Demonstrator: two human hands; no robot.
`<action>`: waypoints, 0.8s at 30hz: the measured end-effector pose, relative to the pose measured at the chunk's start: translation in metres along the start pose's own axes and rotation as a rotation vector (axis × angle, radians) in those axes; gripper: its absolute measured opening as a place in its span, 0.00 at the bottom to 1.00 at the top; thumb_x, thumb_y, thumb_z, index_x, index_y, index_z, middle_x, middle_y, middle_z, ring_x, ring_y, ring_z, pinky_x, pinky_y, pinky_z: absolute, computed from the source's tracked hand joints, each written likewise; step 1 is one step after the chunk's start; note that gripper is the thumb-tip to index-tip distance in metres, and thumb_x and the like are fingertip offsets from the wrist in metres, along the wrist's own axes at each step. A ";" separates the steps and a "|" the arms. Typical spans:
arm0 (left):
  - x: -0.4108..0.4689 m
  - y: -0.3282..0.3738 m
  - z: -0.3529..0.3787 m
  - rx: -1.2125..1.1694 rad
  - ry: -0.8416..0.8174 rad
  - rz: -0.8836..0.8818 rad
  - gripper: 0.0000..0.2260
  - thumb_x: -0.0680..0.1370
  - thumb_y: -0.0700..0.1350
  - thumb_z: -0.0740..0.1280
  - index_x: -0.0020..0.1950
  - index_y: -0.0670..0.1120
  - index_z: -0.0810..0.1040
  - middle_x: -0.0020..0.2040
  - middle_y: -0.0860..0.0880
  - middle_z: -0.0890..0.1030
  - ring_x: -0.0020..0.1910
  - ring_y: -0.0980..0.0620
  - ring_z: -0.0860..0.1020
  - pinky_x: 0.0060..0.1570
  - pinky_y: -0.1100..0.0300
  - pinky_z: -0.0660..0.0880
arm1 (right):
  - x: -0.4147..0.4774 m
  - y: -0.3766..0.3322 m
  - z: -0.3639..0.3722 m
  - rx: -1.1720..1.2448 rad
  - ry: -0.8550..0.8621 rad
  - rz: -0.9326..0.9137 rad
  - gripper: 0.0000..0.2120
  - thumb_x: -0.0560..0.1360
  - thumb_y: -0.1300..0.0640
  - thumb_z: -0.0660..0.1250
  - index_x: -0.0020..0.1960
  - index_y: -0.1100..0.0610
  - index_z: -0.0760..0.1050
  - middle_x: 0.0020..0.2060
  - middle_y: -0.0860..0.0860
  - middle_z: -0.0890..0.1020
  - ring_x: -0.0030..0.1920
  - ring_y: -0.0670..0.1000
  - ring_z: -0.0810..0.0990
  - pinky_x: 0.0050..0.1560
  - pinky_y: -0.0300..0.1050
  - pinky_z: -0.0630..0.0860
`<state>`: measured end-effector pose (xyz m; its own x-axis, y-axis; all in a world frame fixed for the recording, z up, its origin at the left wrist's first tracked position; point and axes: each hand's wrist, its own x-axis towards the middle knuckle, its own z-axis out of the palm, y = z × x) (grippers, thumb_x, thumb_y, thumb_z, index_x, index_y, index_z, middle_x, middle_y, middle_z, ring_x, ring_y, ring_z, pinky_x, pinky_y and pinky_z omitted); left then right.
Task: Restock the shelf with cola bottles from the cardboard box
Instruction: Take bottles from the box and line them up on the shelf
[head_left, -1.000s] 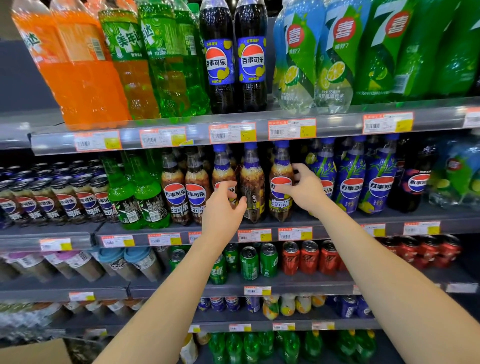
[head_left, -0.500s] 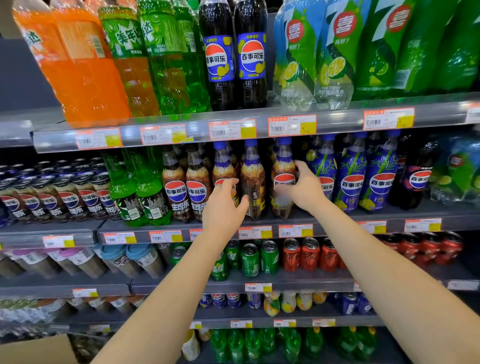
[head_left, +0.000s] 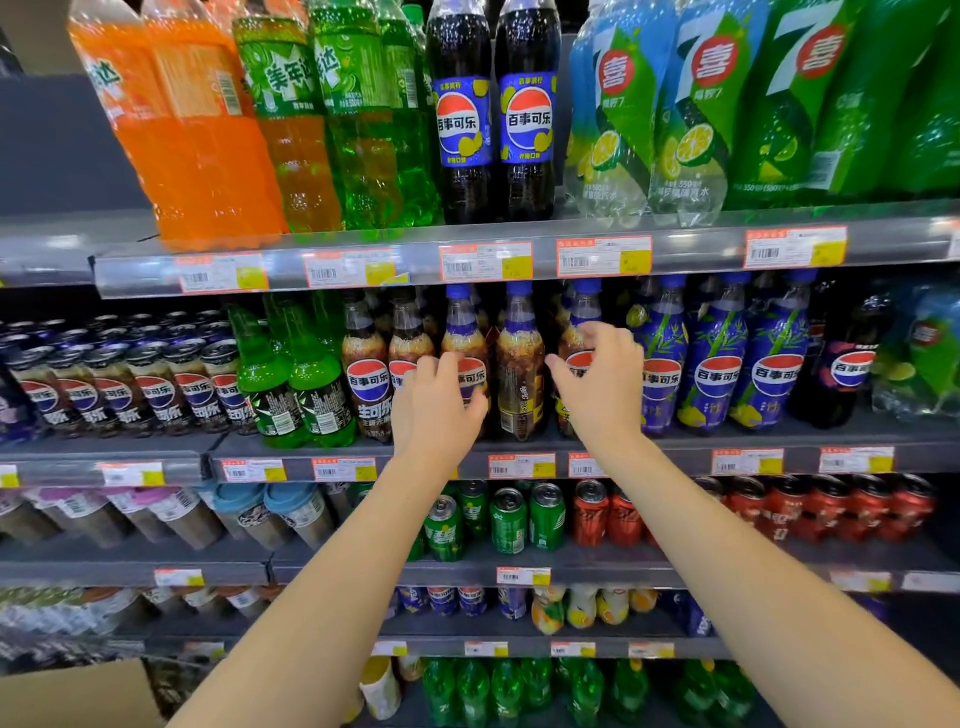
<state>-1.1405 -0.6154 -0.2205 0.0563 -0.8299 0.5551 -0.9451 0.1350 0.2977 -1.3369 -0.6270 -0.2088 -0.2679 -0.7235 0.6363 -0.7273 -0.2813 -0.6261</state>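
Left hand (head_left: 439, 410) wraps an upright blue-capped plastic cola bottle (head_left: 464, 353); open right hand (head_left: 602, 384) hovers at three o'clock before the next bottle (head_left: 577, 332) on the grey metal shelf (head_left: 675, 447)

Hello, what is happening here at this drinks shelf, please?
A person is stocking a shop shelf, reaching with both bare hands into a row of small brown cola bottles with blue caps on the grey metal shelf. The left hand rests against one bottle's front; the right hand is open-fingered at the next bottle, not clearly gripping. A corner of the brown cardboard box shows at lower left.
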 end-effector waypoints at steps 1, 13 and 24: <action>0.002 -0.002 -0.001 0.035 0.000 0.006 0.22 0.80 0.54 0.68 0.70 0.46 0.74 0.61 0.44 0.78 0.58 0.40 0.77 0.49 0.47 0.77 | 0.000 -0.008 0.003 0.035 -0.033 -0.026 0.22 0.74 0.48 0.74 0.64 0.56 0.75 0.54 0.50 0.76 0.56 0.55 0.76 0.57 0.51 0.75; 0.023 -0.009 -0.008 0.087 -0.089 -0.041 0.34 0.80 0.62 0.67 0.80 0.47 0.64 0.76 0.45 0.70 0.66 0.41 0.78 0.49 0.46 0.78 | 0.037 -0.061 0.027 -0.293 -0.284 0.028 0.42 0.69 0.42 0.78 0.72 0.62 0.64 0.65 0.62 0.75 0.65 0.64 0.75 0.60 0.57 0.76; 0.024 -0.014 -0.005 0.082 -0.077 -0.010 0.31 0.81 0.60 0.67 0.80 0.48 0.65 0.77 0.45 0.71 0.62 0.43 0.81 0.41 0.51 0.77 | 0.042 -0.061 0.021 -0.056 -0.242 0.096 0.32 0.72 0.58 0.75 0.72 0.62 0.67 0.63 0.62 0.77 0.64 0.63 0.75 0.59 0.52 0.75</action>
<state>-1.1242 -0.6343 -0.2071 0.0436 -0.8705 0.4902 -0.9678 0.0849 0.2368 -1.2903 -0.6541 -0.1533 -0.1829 -0.8768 0.4448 -0.7413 -0.1742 -0.6482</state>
